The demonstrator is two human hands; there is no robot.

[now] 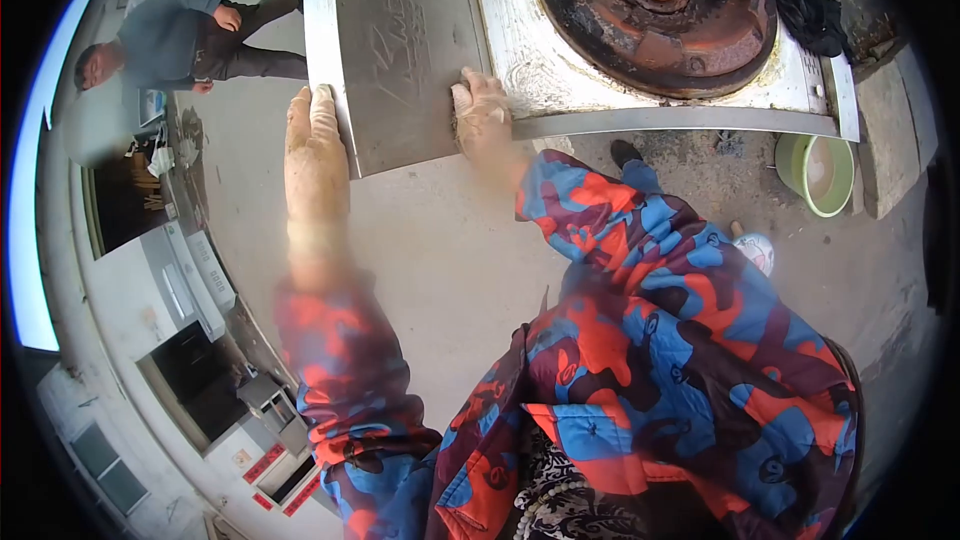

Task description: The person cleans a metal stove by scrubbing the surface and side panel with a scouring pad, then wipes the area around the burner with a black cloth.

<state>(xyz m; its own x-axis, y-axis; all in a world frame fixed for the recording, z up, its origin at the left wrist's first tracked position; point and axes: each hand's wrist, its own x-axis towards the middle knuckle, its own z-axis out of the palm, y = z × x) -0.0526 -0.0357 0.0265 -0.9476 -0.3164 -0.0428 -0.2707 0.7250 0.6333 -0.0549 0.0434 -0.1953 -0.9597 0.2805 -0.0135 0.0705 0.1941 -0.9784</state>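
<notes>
A patterned jacket (660,340) sits behind the left hand (313,155) and right hand (484,120), touching (whether clamped, I cannot tell) a metal panel (400,60), probably stiff, slick, best held by the edge beside the left.

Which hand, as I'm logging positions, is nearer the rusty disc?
Right: the right hand is lower-left of the rusty disc; the left hand is farther left, at the outer edge of the grey panel.

Bright daylight; edges bowed fisheye-style, corners black, hazy patches.
</notes>
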